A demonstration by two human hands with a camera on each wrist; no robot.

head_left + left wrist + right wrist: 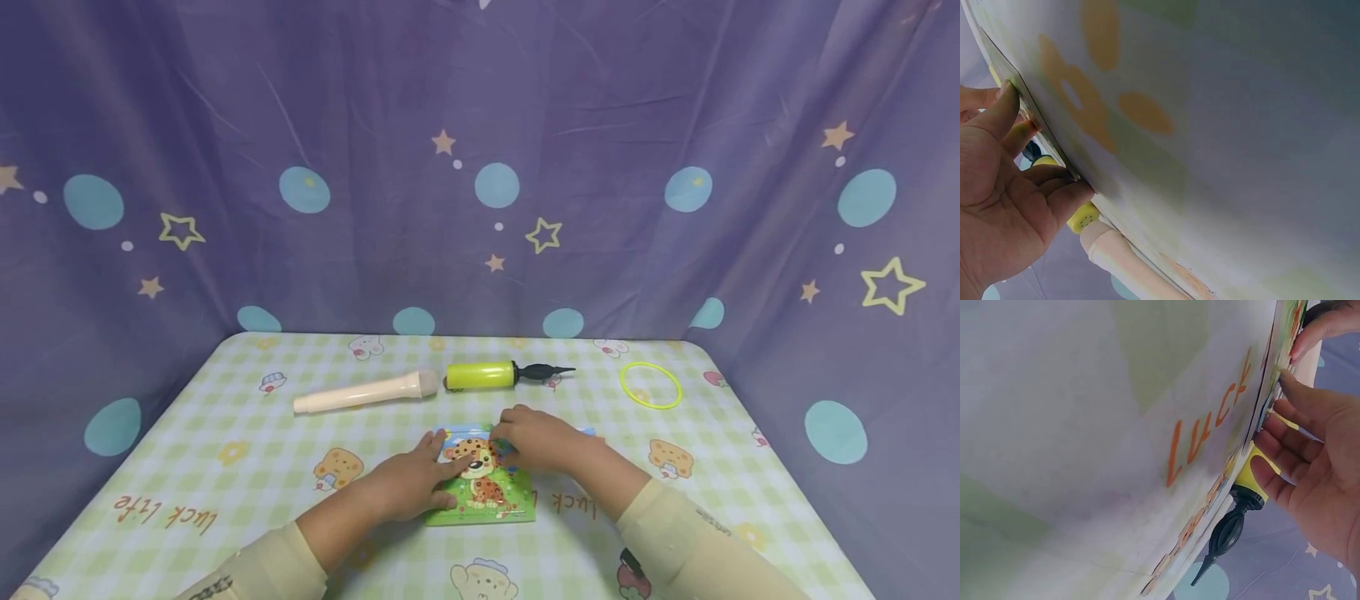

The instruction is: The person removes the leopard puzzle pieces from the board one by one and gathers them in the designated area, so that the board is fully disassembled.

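Observation:
A flat square jigsaw puzzle (pixel 491 492) with a cartoon leopard on green grass lies on the table, its upper right part hidden under my right hand. My left hand (pixel 412 483) rests along its left side with fingers spread, one fingertip over the leopard's face and the thumb lower down. Bent fingers of my right hand (pixel 536 437) grip at the top right of the puzzle. From the right wrist view, the thumb and fingertips (pixel 1272 422) meet the puzzle's edge and face; I cannot tell whether a loose piece is between them.
Behind the puzzle lie a cream toy microphone (pixel 363 393) and a yellow hand pump (pixel 480 375) with a black nozzle. Farther right is a thin yellow ring (pixel 650 386). A green checked cloth (pixel 247 467) covers the table, and a purple curtain (pixel 390 100) hangs around it.

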